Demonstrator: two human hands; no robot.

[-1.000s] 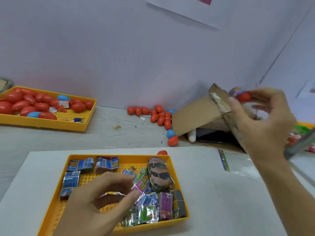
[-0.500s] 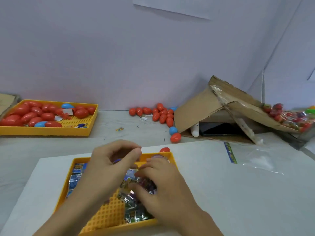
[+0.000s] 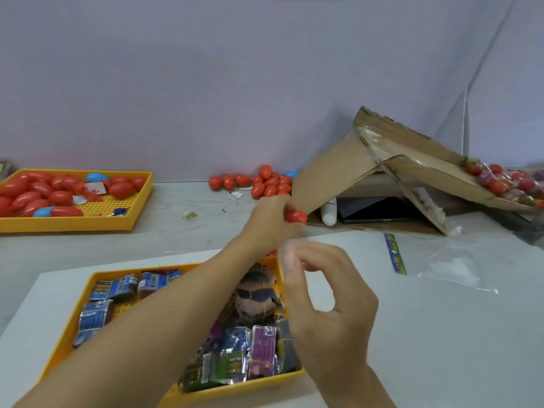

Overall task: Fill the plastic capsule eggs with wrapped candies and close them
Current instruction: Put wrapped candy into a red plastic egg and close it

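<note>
A pale grey table (image 3: 441, 334) runs back to a lilac wall. Beyond the near yellow plastic tray of wrapped candies (image 3: 259, 381), the left hand (image 3: 270, 222) pinches a red plastic capsule egg (image 3: 295, 215) beside the tilted brown cardboard box (image 3: 329, 172); the right hand (image 3: 326, 307) hovers with fingers loosely curled, its grip blurred, over the tray's right rim.

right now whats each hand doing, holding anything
Left hand: grips a red capsule egg.
Right hand: fingers curled, blurred; cannot tell if it holds anything.
</note>
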